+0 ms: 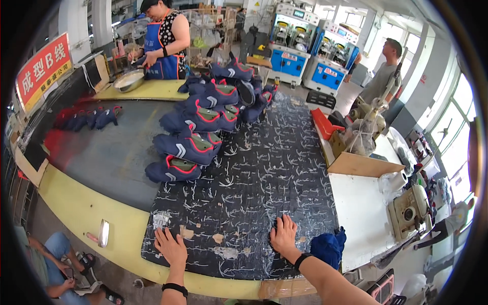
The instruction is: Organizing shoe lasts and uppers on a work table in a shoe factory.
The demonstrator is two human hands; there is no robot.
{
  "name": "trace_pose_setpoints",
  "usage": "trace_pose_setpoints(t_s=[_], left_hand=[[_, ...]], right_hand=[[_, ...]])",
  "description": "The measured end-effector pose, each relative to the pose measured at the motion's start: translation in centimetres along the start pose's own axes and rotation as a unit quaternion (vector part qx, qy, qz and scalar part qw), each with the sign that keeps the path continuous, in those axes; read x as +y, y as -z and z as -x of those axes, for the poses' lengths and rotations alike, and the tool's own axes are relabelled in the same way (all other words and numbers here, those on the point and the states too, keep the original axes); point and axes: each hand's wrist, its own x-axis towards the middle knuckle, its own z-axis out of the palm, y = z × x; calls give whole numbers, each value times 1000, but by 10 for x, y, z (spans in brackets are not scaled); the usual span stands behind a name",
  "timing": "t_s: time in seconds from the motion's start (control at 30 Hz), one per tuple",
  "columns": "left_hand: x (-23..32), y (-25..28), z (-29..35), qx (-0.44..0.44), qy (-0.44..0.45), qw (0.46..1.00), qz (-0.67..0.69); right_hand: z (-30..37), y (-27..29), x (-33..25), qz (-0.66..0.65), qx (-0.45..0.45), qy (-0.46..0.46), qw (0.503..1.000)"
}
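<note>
The yellow-edged tabletop (86, 203) spans the work area. On its right part lies the black panel (264, 188), covered with white streaks; this panel is directly beneath both hands. A grey belt (117, 147) adjoins the panel on the left. A white side surface (356, 218) adjoins it on the right. Two blue-and-white machines (287, 63) stand on the floor beyond the far end. A person in a blue apron (160, 40) stands at the far left edge. A pile of navy shoes (188, 147), with red collar trim and green inserts, runs along the panel's left edge. A beige machine (408, 211) rests at the right of the white side surface.

The left hand (172, 247) and the right hand (284, 236) are placed palm down near the panel's front edge, well apart, fingers extended and grasping nothing. A crumpled blue cloth (326, 249) lies just right of the right hand. A metal tool (103, 234) lies on the yellow edge, left of the left hand. Each wrist carries a dark band (303, 260).
</note>
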Motion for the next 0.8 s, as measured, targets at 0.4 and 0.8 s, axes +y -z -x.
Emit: trace_pose_setpoints(t_s=[0.4,0.8], left_hand=[[-7,-8,6,36,-17,999,-16],[-9,-6,4,54,-19,998,-14]], right_hand=[[1,0,1,-12,-29,12,999],[3,-1,2,-42,-28,17,999]])
